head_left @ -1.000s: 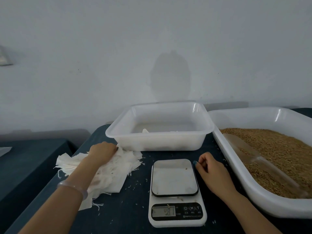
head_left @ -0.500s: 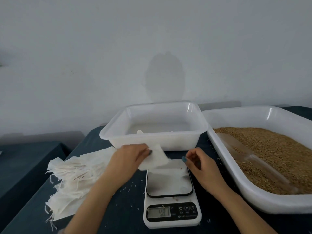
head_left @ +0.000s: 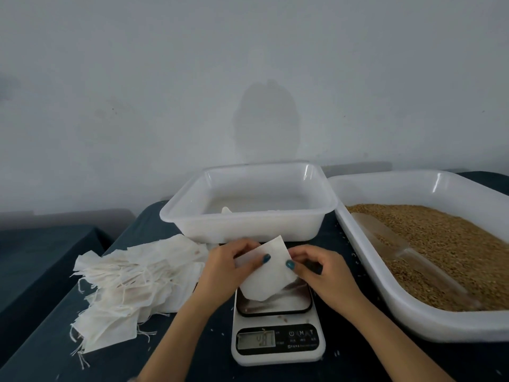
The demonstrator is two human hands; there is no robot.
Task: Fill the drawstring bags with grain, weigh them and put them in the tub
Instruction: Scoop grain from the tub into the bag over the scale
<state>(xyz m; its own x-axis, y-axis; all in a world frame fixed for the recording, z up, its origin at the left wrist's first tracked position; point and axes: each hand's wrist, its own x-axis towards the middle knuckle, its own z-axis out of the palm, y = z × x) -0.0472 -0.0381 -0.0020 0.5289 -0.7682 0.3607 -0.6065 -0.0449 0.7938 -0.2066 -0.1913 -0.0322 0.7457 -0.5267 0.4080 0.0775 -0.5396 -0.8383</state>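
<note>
**Bag taken up in both hands over the scale**

Count: two hands, one bag in hand, one pile, one scale, two white containers, one scoop.

The left hand pinched one empty drawstring bag, thumb on top and fingers beneath. The right hand pinched the same bag at its right edge, with the thumb on the cloth and the fingers curled. The bag was flat and tilted, held just above the far part of the scale platform. The display was lit, but its digits were too blurred to read.

The pile of empty bags lay on the tabletop left of the scale, strings trailing; the number in the pile could not be told. The tub stood behind the scale, with a small white corner showing inside it. The tray on the right held grain, and one clear scoop lay in the grain.

Versus earlier frames: one second before, the left hand rested on the pile. Half a second before, it alone carried the bag, and the right hand waited by the scale's far corner. Both hands had since met on the bag. Tub, tray and scoop were unchanged.
</note>
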